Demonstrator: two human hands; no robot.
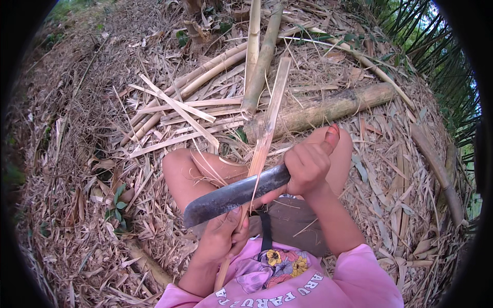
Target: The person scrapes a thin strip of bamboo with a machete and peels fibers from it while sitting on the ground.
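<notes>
My right hand [309, 167] is closed round the wooden handle of a machete [236, 196], whose broad dark blade points to the left. The handle's reddish end sticks out above the fist. My left hand [222, 233] grips a long bamboo strip [269, 128] near its lower part. That strip slants up and away from my lap, its lower end against my pink shirt. The blade lies across the strip just above my left hand, and a thin sliver [254, 190] stands off the strip at the blade.
A thick bamboo pole [328, 110] lies beyond my crossed legs, with a thinner pole [264, 56] resting near its left end. Split bamboo strips [179, 110] are piled at the far left. Dry leaves and shavings cover the ground. Another bamboo piece [436, 169] lies at the right.
</notes>
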